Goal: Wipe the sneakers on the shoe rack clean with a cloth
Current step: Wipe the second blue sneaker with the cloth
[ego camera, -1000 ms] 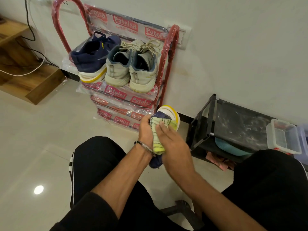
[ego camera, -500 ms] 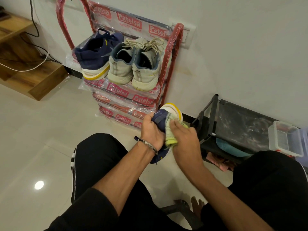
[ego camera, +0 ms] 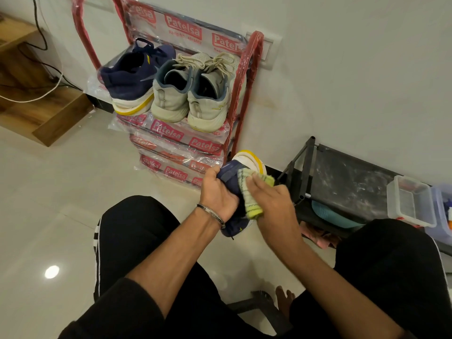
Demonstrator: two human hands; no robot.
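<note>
- The red shoe rack (ego camera: 241, 77) is still in clear plastic wrap, and the word "Patelsa" is printed on it in white on red, many times. There are small letters under the name, too small to read.
- A thin metal bracelet (ego camera: 211, 214) on the left wrist has letters on it, but they are too blurry to read.
- On the top shelf sit one navy sneaker (ego camera: 132, 78) with a white and yellow sole and two gray sneakers (ego camera: 189, 94), side by side, heels facing out. The heels hang a little over the front edge.
- The rack stands against the white wall. A low black rack (ego camera: 347, 182) is to its right, with a clear plastic box (ego camera: 411, 201) beside that.
- The shiny floor (ego camera: 49, 192) is wide open on the left.
- The other navy sneaker (ego camera: 231, 176) is held up in front of the rack, between the knees.
- The left hand (ego camera: 217, 194) grips this sneaker, fingers curled around it.
- The right hand (ego camera: 271, 201) presses a yellow-green cloth (ego camera: 252, 199) on the sneaker's side, with the fingers lying mostly flat on the cloth.
</note>
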